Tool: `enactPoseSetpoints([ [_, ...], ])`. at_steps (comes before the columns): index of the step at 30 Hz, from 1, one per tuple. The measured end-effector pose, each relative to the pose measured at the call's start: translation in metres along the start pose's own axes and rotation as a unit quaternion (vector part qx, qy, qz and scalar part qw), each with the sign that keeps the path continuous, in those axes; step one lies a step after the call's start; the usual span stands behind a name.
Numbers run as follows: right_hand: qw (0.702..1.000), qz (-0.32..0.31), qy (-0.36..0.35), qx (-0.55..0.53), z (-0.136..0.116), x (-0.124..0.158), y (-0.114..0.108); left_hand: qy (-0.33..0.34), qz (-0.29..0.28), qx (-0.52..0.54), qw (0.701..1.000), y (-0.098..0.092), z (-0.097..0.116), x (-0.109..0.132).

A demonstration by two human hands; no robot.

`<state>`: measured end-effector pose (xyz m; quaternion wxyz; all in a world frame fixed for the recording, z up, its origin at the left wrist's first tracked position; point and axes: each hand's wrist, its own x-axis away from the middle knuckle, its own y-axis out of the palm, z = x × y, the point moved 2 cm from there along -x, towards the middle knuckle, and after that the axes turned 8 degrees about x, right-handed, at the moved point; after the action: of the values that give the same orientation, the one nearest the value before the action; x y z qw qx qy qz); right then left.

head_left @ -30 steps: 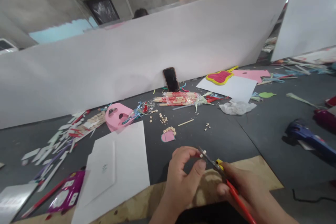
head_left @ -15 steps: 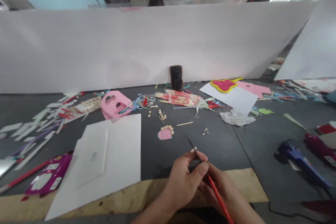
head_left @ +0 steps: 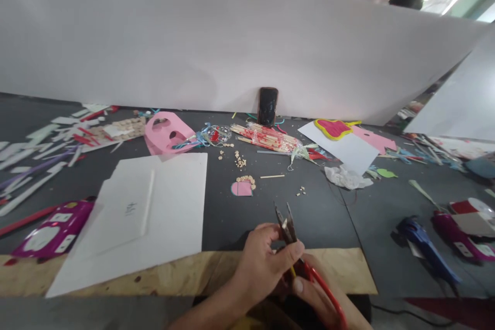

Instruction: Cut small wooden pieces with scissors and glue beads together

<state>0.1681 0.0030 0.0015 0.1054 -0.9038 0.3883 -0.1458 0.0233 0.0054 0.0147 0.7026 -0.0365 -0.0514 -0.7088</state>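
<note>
My right hand (head_left: 315, 291) is wrapped round the red handles of a pair of scissors (head_left: 333, 303), whose dark blades are spread and point away from me. My left hand (head_left: 266, 258) is closed beside the blades, thumb against fingers. It pinches a thin yellowish stick (head_left: 293, 271), mostly hidden by the thumb; a pale tip shows between the blades. Beyond my hands lies a small pink rounded piece (head_left: 243, 189), edged along its top and right with tiny beige bits (head_left: 247, 180). A thin pale stick (head_left: 272, 176) rests to its right, and a few cut bits (head_left: 300, 191) lie farther right.
A white sheet (head_left: 176, 206) covers the left side near a magenta device (head_left: 58, 229). Bundled sticks (head_left: 266, 136) lie before a phone (head_left: 267, 107) leaning on a white board (head_left: 216, 46). At right are crumpled plastic (head_left: 346, 177) and a blue glue gun (head_left: 423, 245).
The scissors' blades have gone from closed together to spread apart. Both hands have come slightly nearer my body, and the view has tilted.
</note>
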Motion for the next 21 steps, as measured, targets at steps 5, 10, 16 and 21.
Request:
enactPoseSetpoints([
  [5, 0.997, -0.011, 0.055, -0.050, -0.015, -0.002, 0.018, 0.033, -0.018, -0.030, 0.999, -0.014, -0.004, 0.011],
  [10, 0.994, 0.017, 0.097, 0.041, -0.020, -0.006, 0.021, 0.047, -0.029, -0.064, 0.996, -0.031, -0.006, 0.012],
  [16, 0.984, 0.076, 0.099, 0.125, -0.006, -0.005, 0.023, 0.077, 0.050, -0.090, 0.992, -0.050, -0.004, 0.005],
  [21, 0.942, 0.163, 0.030, 0.291, -0.002, -0.008, 0.009, 0.096, 0.065, -0.102, 0.988, -0.053, 0.004, 0.004],
])
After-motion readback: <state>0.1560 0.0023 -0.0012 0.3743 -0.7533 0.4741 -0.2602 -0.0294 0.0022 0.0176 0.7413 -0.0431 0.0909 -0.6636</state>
